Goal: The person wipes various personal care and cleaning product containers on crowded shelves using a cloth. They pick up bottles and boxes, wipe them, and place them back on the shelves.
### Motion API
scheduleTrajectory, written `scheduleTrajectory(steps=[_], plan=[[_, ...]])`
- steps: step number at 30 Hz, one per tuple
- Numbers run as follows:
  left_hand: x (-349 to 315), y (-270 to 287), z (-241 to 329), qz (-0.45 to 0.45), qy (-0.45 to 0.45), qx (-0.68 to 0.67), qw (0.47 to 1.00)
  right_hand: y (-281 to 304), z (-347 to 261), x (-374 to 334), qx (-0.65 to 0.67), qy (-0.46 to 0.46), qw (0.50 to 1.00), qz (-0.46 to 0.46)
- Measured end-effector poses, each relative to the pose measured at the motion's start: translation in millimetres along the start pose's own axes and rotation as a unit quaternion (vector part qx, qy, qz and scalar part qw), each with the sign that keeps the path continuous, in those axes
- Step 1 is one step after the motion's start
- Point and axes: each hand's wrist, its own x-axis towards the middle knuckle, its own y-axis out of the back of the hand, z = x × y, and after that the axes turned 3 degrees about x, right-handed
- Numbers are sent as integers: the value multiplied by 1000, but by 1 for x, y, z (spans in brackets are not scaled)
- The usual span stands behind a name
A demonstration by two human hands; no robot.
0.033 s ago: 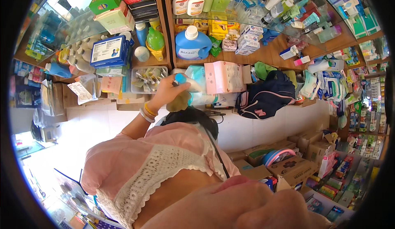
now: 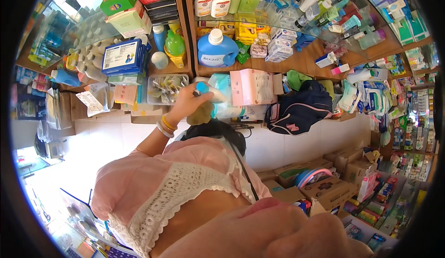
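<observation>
My left hand [image 2: 187,101] reaches over the near edge of the shelf counter, its wrist wearing a yellow and a pale bracelet. Its fingers and thumb are closed round a white bottle with a blue cap [image 2: 218,96], held tilted. Just under the hand is a blurred olive-brown shape [image 2: 201,115] I cannot make out. Beside the hand stands a clear plastic tub of small packets [image 2: 168,90]. Right of the bottle lie a turquoise soft pack [image 2: 219,84] and a pink soft pack [image 2: 252,87]. My right hand does not show.
Ahead, wooden and glass shelves hold a large blue jug [image 2: 217,51], boxes and bottles. A navy backpack [image 2: 301,106] lies on the counter to the right. Cardboard boxes [image 2: 329,192] stand at the lower right. A black rounded thing [image 2: 215,132] is close below my hand.
</observation>
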Motion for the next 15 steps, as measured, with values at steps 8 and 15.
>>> scheduleTrajectory(steps=[8, 15], plan=[[15, -16, 6, 64, 8, -14, 998, 31, -27, 36, -28, 26, 999, -14], [27, -50, -3, 95, 13, -31, 995, 63, -38, 62, -57, 41, 997, -23]])
